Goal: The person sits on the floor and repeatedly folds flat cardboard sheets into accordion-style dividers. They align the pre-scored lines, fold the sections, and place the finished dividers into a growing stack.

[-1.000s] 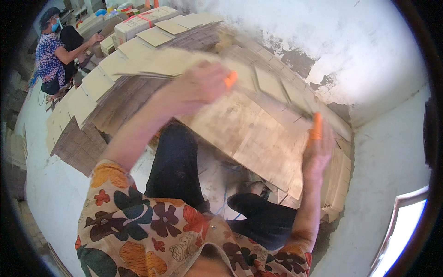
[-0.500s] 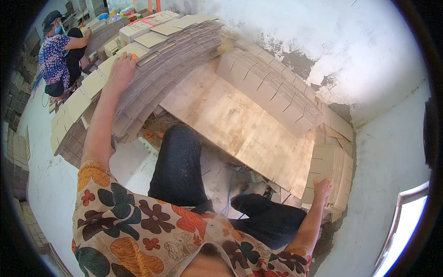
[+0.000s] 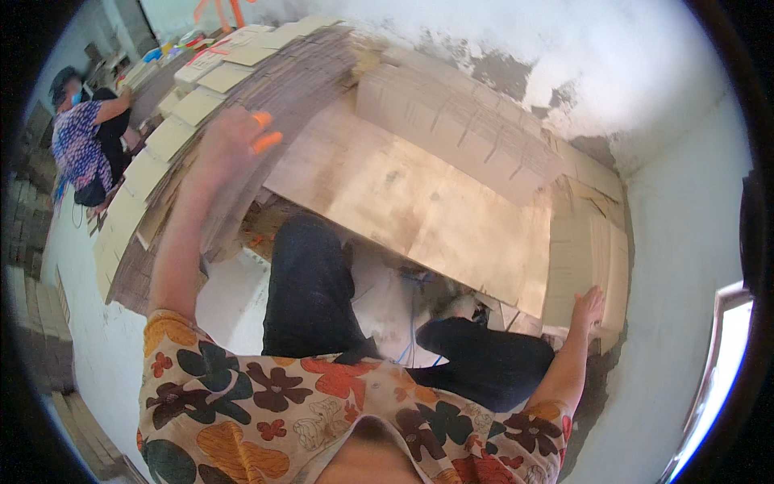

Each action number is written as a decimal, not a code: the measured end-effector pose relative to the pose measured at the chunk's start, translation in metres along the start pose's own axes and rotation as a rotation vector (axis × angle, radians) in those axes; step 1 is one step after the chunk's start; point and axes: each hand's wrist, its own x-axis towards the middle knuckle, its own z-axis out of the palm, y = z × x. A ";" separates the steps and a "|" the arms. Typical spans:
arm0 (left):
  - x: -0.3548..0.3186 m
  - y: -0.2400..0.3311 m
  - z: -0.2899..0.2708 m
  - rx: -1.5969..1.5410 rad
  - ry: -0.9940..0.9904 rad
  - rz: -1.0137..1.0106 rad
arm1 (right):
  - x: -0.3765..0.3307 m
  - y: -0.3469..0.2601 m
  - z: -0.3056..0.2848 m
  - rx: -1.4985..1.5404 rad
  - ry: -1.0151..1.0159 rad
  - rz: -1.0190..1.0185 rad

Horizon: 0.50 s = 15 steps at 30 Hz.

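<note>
My left hand (image 3: 234, 143), with orange finger covers on two fingertips, hangs over the long curved stack of cardboard pieces (image 3: 278, 93). Motion blurs it, but its fingers look apart and nothing shows in them. On the right, my right hand (image 3: 590, 306) lies with fingers stretched against a smaller stack of cardboard sheets (image 3: 592, 258). Before me is a bare plywood board (image 3: 403, 198). Along the board's far side stands a row of slotted cardboard dividers (image 3: 459, 133).
A person (image 3: 85, 141) in a patterned top and mask squats at the far left. Behind the curved stack is a white box (image 3: 201, 64) with red tape. Peeling white wall (image 3: 677, 185) closes off the right. Blue cords (image 3: 409, 347) run on the floor between my legs.
My left hand has come off the curved stack and moved right and nearer. My right hand's fingers have opened out against the right-hand stack. The view has shifted slightly.
</note>
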 end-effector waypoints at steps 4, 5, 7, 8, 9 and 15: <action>-0.002 0.049 0.073 -0.157 -0.113 0.093 | 0.017 0.019 0.027 0.735 0.069 0.241; -0.002 0.058 0.085 -0.165 -0.156 0.101 | 0.024 -0.002 -0.013 0.488 -0.040 0.232; 0.022 0.091 0.109 -0.338 -0.193 0.082 | 0.015 0.008 -0.032 0.505 0.120 0.174; 0.032 0.104 0.120 -0.381 -0.195 0.073 | 0.016 -0.003 -0.058 0.517 0.076 0.225; 0.043 0.116 0.131 -0.424 -0.195 0.060 | 0.017 -0.014 -0.094 0.528 0.036 0.274; 0.157 0.206 0.224 -0.539 -0.088 0.180 | 0.036 -0.073 -0.149 1.066 0.513 0.059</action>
